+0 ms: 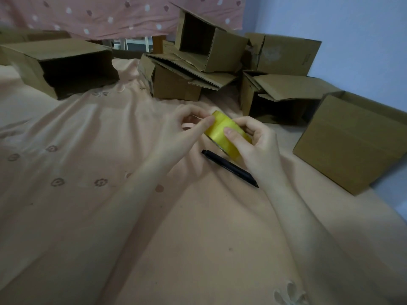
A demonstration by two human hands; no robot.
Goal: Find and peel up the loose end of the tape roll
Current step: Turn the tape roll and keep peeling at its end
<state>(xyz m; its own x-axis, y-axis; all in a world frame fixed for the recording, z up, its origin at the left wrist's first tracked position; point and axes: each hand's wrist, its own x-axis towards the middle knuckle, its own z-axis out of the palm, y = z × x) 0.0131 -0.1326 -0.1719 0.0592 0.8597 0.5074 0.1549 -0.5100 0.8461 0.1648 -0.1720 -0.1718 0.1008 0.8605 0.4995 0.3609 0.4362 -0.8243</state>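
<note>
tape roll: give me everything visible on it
The tape roll is a yellow, glossy, plastic-looking band, wide-faced, tilted with its outer face towards the camera. Both hands hold it above the peach bedsheet: left hand thumb on its upper left edge, right hand thumb across the face. No lifted end shows. A black pen lies just below.

The tape roll [222, 130] sits between both hands above the sheet [88, 150], pen [229, 167] apparently lying just beneath

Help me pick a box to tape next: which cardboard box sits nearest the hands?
The plain box at the right, standing alone beside the right hand; the other boxes lie farther back.
</note>
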